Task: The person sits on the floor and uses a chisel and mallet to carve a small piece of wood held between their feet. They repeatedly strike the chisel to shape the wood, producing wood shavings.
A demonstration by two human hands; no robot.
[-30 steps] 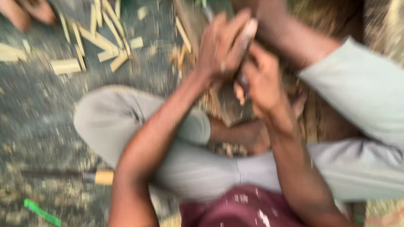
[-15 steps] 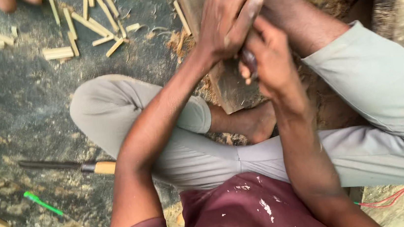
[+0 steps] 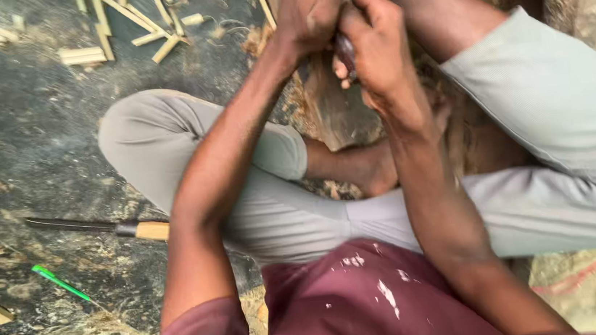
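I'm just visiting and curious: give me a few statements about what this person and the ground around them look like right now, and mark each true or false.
1. Both hands, the left hand and the right hand, are close together over a wood block. True.
2. A knife with a pale wooden handle lies on the ground beside the person's knee. True.
3. The left hand holds that knife. False: it lies untouched, away from both hands.
4. Cut sticks lie scattered on the ground at top left. True.
5. The green stick rests on the person's lap. False: it lies on the ground below the knife.
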